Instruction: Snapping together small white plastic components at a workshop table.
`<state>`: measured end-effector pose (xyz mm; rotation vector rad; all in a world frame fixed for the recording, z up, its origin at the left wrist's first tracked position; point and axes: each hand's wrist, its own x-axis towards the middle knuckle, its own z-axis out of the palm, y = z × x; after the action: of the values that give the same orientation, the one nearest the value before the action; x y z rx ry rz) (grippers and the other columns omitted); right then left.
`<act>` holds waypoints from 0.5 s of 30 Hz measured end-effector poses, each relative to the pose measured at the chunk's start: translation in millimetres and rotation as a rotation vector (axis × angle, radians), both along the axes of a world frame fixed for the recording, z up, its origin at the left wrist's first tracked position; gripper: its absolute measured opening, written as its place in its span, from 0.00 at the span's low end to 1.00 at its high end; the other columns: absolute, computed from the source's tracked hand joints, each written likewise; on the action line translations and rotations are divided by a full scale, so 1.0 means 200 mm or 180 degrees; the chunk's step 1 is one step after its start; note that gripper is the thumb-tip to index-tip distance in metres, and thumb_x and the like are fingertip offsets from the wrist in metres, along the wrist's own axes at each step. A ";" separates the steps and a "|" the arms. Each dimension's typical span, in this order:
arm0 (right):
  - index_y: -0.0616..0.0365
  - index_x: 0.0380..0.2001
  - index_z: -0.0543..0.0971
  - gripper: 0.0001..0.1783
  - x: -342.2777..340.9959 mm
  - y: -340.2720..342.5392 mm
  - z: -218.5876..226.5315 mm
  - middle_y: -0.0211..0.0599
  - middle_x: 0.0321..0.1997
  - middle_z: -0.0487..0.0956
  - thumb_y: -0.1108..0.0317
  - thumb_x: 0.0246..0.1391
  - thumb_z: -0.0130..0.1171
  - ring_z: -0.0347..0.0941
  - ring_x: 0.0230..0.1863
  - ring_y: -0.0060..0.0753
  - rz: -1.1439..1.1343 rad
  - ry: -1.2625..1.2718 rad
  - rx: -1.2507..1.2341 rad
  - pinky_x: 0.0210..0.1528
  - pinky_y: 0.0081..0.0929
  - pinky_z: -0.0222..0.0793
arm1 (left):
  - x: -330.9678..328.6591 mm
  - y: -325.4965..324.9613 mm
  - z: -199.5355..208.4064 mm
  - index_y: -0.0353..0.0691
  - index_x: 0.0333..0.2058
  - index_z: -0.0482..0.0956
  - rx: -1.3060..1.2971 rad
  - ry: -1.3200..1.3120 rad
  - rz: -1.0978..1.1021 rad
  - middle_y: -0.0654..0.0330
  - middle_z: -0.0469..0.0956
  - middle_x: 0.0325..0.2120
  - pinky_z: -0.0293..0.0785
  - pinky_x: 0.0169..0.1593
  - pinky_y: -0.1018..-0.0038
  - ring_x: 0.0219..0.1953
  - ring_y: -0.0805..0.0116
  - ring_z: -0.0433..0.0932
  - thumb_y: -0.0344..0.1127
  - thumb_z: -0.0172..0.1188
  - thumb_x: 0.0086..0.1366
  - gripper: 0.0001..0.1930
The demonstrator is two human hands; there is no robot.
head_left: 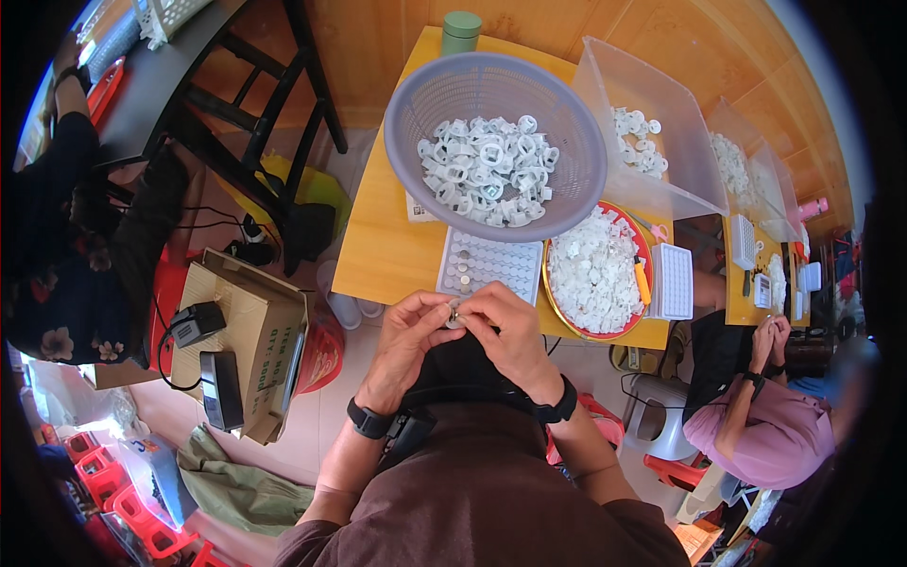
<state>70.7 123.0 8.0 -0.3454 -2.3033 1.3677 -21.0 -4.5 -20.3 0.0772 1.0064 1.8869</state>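
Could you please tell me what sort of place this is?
Probably a small assembly workshop: a purple-grey basket of white parts, a red-rimmed tray heaped with white pieces, and a co-worker at another table.

White parts [487,170] heaped at worktables [373,255] suggest a workshop.

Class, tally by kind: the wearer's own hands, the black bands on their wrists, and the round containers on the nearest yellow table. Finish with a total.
Hands: 2 (left hand, right hand)
Black wristbands: 2
Purple-grey mesh basket: 1
Red-rimmed tray: 1
Green canister: 1
Total: 7
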 end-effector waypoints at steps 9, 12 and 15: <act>0.62 0.30 0.75 0.06 0.00 0.04 0.05 0.37 0.27 0.70 0.78 0.46 0.58 0.70 0.26 0.34 0.0145 0.0183 0.0197 0.27 0.25 0.65 | -0.01 0.03 0.06 0.34 0.40 0.75 0.0034 0.0118 -0.0120 0.58 0.76 0.35 0.78 0.42 0.75 0.38 0.73 0.76 0.30 0.54 0.62 0.09; 0.62 0.31 0.75 0.06 0.00 0.05 0.05 0.36 0.28 0.70 0.78 0.46 0.58 0.70 0.26 0.34 0.0222 0.0161 0.0185 0.27 0.25 0.65 | 0.00 0.03 0.06 0.34 0.40 0.75 -0.0016 0.0100 -0.0127 0.59 0.75 0.36 0.78 0.42 0.75 0.38 0.73 0.76 0.30 0.55 0.62 0.09; 0.62 0.31 0.75 0.06 0.01 0.07 0.04 0.36 0.28 0.70 0.79 0.46 0.58 0.70 0.26 0.33 0.0226 0.0182 0.0051 0.27 0.25 0.65 | 0.00 0.04 0.06 0.34 0.39 0.75 -0.0019 0.0169 -0.0108 0.59 0.75 0.37 0.78 0.42 0.75 0.38 0.73 0.76 0.30 0.55 0.62 0.09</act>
<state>72.0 137.1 15.7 -0.2187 -2.2982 1.3741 -20.5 4.3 -7.5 0.1408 1.0405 1.8594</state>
